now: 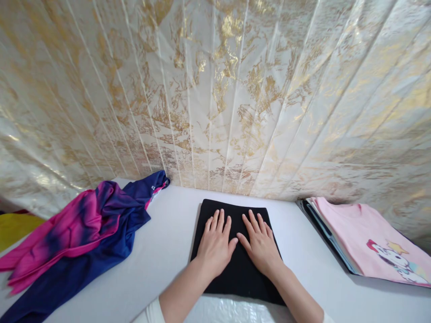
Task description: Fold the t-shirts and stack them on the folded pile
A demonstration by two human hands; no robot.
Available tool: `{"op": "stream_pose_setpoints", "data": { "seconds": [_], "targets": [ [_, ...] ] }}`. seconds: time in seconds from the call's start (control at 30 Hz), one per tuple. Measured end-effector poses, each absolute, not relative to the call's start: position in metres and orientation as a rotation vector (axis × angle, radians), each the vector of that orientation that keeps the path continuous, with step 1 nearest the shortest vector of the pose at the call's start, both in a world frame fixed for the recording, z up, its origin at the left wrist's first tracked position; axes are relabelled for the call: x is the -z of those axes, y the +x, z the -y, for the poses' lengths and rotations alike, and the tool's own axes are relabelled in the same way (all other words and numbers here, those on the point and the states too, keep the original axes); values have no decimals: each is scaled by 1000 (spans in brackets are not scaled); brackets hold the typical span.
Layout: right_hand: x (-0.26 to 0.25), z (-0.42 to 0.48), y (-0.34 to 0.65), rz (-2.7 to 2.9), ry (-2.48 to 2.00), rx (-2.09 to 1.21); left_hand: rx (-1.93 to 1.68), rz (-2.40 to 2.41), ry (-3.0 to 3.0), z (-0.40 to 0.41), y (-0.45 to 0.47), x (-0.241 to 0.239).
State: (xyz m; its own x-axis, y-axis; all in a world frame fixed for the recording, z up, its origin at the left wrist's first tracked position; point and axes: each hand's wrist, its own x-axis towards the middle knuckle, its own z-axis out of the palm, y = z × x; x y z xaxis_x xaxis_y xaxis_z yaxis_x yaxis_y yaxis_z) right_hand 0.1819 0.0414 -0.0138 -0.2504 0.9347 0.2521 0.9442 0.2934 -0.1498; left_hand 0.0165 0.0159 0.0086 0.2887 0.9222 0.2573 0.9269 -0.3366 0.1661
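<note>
A black folded garment [235, 280] lies flat on the white table, its shape roughly rectangular. My left hand [215, 246] rests palm down on its left half, fingers spread and pointing away from me. On the right half lies my right hand [261, 246], also flat with the fingers apart. The thumbs point toward each other with a small gap between them. Neither hand grips the cloth. What kind of garment it is cannot be made out.
Left on the white table [161, 251] is a crumpled pink and navy garment [101, 224], with yellow cloth [18, 229] beyond it. A folded stack topped by a pink printed shirt [360, 233] sits right. Behind rises a gold-patterned curtain [215, 98].
</note>
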Motion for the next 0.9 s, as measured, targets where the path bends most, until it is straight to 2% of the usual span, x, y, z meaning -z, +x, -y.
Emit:
{"op": "stream_pose_setpoints", "data": {
  "seconds": [0.37,0.63,0.9],
  "targets": [
    [5,-38,185,2258,-1798,37,379,1863,-2406,-32,-17,-13],
    [2,-21,170,2435,-1552,-4,442,1728,-2473,-30,-4,-9],
    [14,-54,214,2208,-1850,-9,444,1771,-2513,-26,-5,-18]
  ]
}}
